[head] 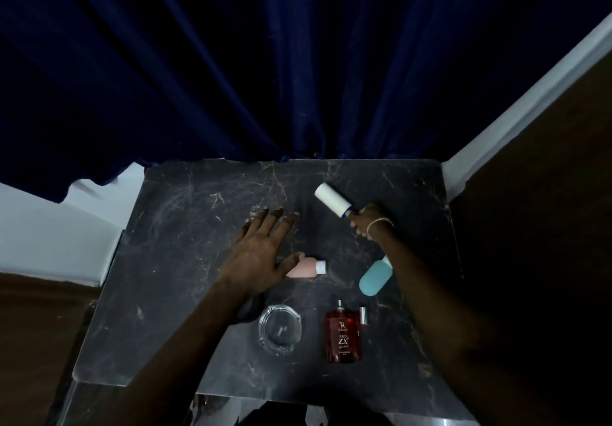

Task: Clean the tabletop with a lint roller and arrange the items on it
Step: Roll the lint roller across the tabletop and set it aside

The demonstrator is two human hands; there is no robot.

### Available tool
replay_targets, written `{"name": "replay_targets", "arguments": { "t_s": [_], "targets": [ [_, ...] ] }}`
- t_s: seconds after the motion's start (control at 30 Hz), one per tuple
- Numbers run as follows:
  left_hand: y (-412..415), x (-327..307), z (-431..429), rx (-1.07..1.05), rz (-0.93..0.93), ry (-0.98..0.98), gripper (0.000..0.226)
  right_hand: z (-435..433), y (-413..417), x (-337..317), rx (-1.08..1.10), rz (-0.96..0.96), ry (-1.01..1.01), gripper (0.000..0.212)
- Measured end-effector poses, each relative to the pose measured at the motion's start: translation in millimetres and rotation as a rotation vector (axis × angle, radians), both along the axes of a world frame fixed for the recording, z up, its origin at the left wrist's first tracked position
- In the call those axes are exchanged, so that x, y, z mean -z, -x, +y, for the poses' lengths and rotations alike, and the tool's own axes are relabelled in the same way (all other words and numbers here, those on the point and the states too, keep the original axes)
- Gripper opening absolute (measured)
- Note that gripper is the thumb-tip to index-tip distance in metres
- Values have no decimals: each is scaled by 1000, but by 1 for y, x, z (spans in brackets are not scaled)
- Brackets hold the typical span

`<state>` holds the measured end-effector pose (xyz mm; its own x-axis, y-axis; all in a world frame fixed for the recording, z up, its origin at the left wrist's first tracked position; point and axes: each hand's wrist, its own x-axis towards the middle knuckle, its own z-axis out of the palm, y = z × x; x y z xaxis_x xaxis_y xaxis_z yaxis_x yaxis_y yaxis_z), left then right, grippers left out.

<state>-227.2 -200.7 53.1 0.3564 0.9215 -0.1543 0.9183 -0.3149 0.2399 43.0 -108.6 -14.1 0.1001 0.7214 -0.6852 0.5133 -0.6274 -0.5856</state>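
- Fingers of the left hand are lying spread flat on the tabletop, thumb touching a pink bottle.
- A glass ashtray and a perfume bottle are sitting side by side near the front edge.
- The right hand is gripping the lint roller by its handle at the far right; a blue bottle is lying beside that forearm.
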Motion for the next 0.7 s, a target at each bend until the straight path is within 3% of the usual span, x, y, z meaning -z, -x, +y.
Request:
{"name": "replay_targets", "arguments": {
  "t_s": [0.4,0.53,0.7],
  "targets": [
    [-2,41,63,152,43,180,84,-29,47,-2,-98,-96,-68,39],
    [-21,56,93,223,-57,192,86,-15,42,-20,-189,-194,-178,33],
    [-60,70,133,185,-298,217,60,14,11,-58,-332,-312,-310,21]
  ]
}}
